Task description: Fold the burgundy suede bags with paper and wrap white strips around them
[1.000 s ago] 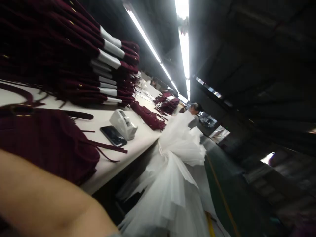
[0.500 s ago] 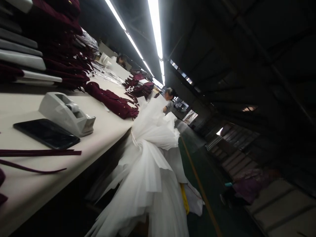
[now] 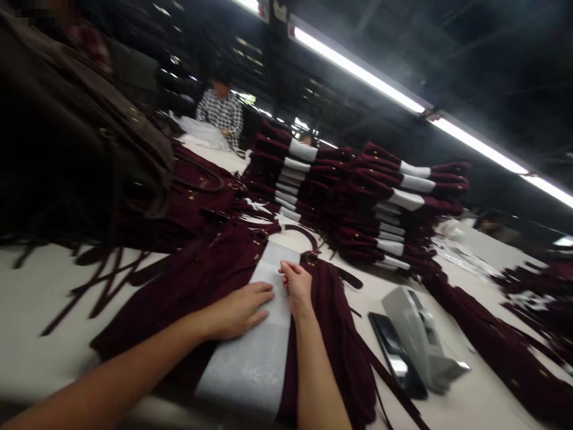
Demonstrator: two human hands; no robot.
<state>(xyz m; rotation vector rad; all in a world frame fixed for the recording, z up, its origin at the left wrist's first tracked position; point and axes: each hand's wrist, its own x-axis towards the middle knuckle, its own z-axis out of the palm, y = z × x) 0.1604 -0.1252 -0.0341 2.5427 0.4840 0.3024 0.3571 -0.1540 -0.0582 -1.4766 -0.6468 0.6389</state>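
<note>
A dark maroon bag [image 3: 179, 298] with brown straps lies flat in front of me, a white paper band [image 3: 255, 364] running down its middle. My left hand [image 3: 242, 307] rests on the band's left side with its fingers spread. Over the upper right part of the band is my right hand [image 3: 296, 280], thumb and fingertips pinched together. Whatever may be between those fingertips is too small to make out.
A grey-white tape dispenser [image 3: 418, 334] and a black phone [image 3: 396, 355] lie to the right. Maroon bags with white bands form stacks [image 3: 394, 203] behind. Dark brown bags [image 3: 89, 119] stand at left. A person in a checked shirt [image 3: 220, 110] is beyond the table [image 3: 27, 298].
The view has swung left from the hanging white sheets to the banded bag. Both my hands have come into view, and the dispenser and phone now appear at the right.
</note>
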